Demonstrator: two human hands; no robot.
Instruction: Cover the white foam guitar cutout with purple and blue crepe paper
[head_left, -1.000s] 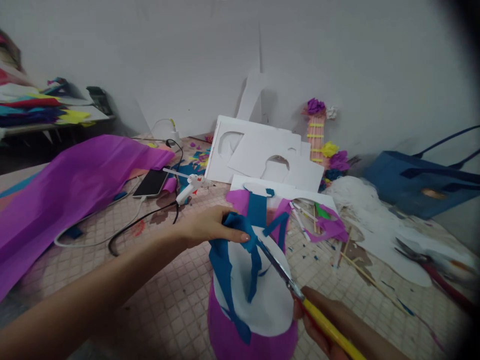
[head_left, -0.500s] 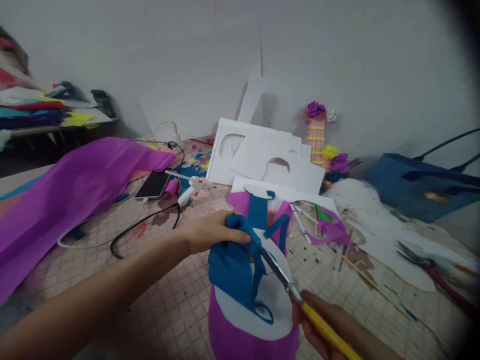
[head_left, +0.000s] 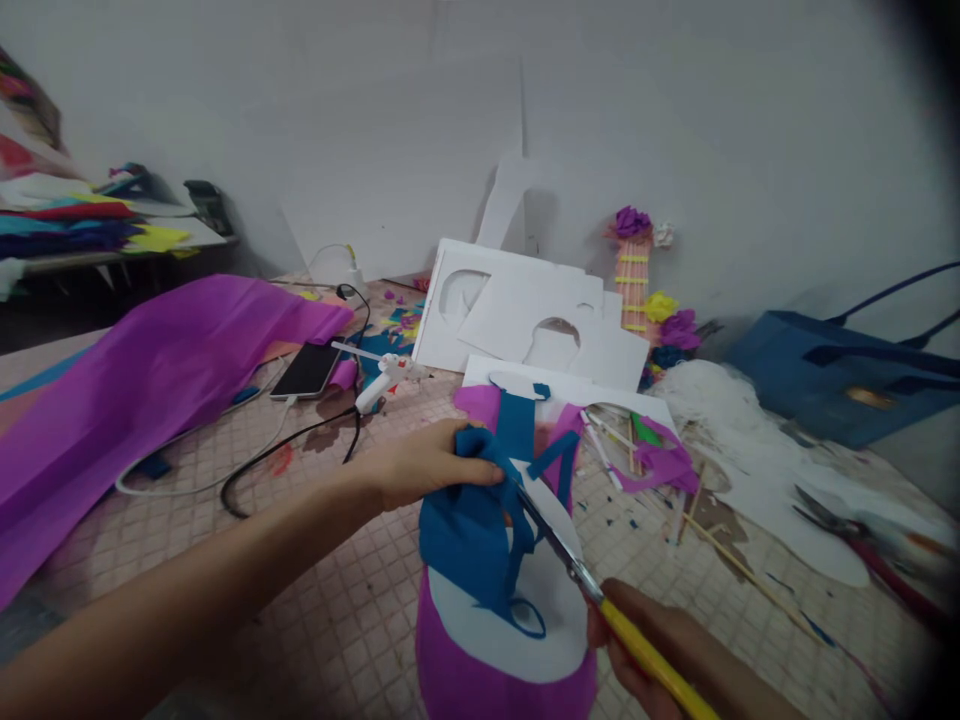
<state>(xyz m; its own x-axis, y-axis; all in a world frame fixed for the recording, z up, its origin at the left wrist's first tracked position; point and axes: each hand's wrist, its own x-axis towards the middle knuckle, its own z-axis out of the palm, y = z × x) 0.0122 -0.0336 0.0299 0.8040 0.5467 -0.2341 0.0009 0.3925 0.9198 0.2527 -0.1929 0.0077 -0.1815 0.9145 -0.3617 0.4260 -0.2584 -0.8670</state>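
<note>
Blue paper [head_left: 461, 545] is pinched between the thumb and fingers of my left hand [head_left: 442, 465], with cut strips hanging from its right side. My right hand [head_left: 637, 640] grips long scissors with yellow handles [head_left: 652, 665]; their metal blades point up and left to the paper's edge, by my left thumb. Below the paper lies a white oval piece [head_left: 551, 600] over a purple sheet [head_left: 502, 690]. Just beyond my left hand, a blue strip [head_left: 516, 425] runs up to a white board with purple paper on both sides.
At the left are a large purple sheet [head_left: 187, 360], a phone [head_left: 306, 371] and a white glue gun [head_left: 386, 383] with cables. White cut-out boards [head_left: 525, 300] lean at the back. Sticks [head_left: 750, 577], pliers [head_left: 847, 525] and a blue bag [head_left: 847, 370] are at the right.
The scissor blades look more closed, and the cut strips beside them have shifted slightly. My left hand keeps its hold on the blue paper.
</note>
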